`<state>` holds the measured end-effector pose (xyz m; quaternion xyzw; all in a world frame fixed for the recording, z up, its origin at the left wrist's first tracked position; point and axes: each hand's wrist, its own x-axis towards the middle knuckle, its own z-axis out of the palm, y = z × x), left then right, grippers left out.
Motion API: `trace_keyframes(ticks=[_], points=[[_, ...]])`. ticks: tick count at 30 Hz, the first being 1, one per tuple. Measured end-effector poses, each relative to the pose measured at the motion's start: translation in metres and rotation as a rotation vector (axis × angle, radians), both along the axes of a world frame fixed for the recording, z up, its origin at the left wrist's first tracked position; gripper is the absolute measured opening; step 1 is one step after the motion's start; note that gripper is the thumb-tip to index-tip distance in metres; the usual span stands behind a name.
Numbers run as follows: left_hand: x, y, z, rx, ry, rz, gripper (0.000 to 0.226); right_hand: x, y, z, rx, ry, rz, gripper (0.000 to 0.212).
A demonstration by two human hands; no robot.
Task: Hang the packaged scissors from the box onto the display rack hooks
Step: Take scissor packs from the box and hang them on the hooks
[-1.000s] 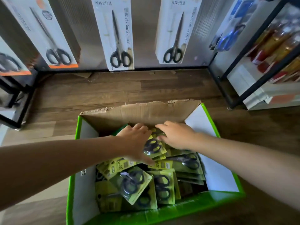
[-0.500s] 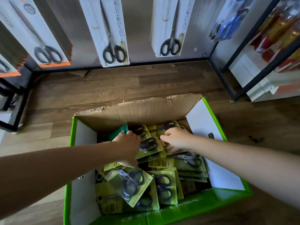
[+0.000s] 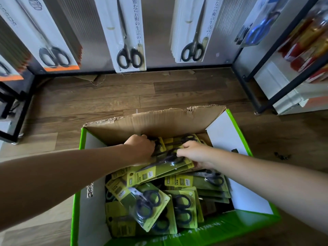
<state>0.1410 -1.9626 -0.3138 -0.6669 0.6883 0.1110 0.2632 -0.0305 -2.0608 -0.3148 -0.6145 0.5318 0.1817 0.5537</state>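
Packaged scissors (image 3: 165,166): a small bundle of yellow-green packs is lying at the far end of the box (image 3: 92,192), on top of the loose heap that is filling it. The bundle is sitting tilted, its far end slightly higher.

Left hand (image 3: 140,148) is gripping the bundle's far left corner, fingers (image 3: 150,142) curled down over the packs. Right hand (image 3: 195,153) is gripping the same bundle from the right, at the black handles, with its fingers curled too.

Progress, as a judgement: early in this cycle. The bundle is being gathered and is not yet out of the box, and many packs are waiting below. Lifting and hanging are both left. On the display rack (image 3: 159,32) beyond the wooden floor (image 3: 124,96), only white scissor packs (image 3: 129,41) are hanging. No yellow-green pack is showing there, and the hooks themselves are out of view. Dark-framed shelving (image 3: 301,50) is standing to the right.

Against the earlier frames: the fingers were lying flatter on the packs and are now curling in. The hands are sitting closer together, and the top packs are drawn into one stack. The view is tipping further down into the box.
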Motion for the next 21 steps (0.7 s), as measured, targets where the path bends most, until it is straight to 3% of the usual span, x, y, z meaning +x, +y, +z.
trace_keyframes(ticks=[4,9,13,15,19,21], points=[[-0.008,0.003,0.005,-0.079,0.029,0.054,0.027,-0.009,-0.008,0.0,0.048,-0.01,-0.14,0.019],[-0.016,0.015,0.027,-0.203,0.135,0.074,0.028,-0.001,-0.005,-0.004,0.189,-0.084,-0.292,0.01],[-0.04,0.032,0.029,-0.161,0.222,-0.003,0.036,0.007,-0.004,-0.004,0.347,-0.171,-0.451,0.031],[-0.043,0.038,0.026,-0.147,0.292,-0.029,0.037,0.009,-0.003,-0.006,0.315,-0.146,-0.385,0.047],[-0.03,0.042,0.03,-0.118,0.467,-0.117,0.055,0.005,0.005,-0.004,0.161,-0.109,-0.196,0.033],[-0.015,0.044,0.035,-0.025,0.575,-0.219,0.068,0.001,0.001,0.001,0.105,-0.11,-0.191,0.041]])
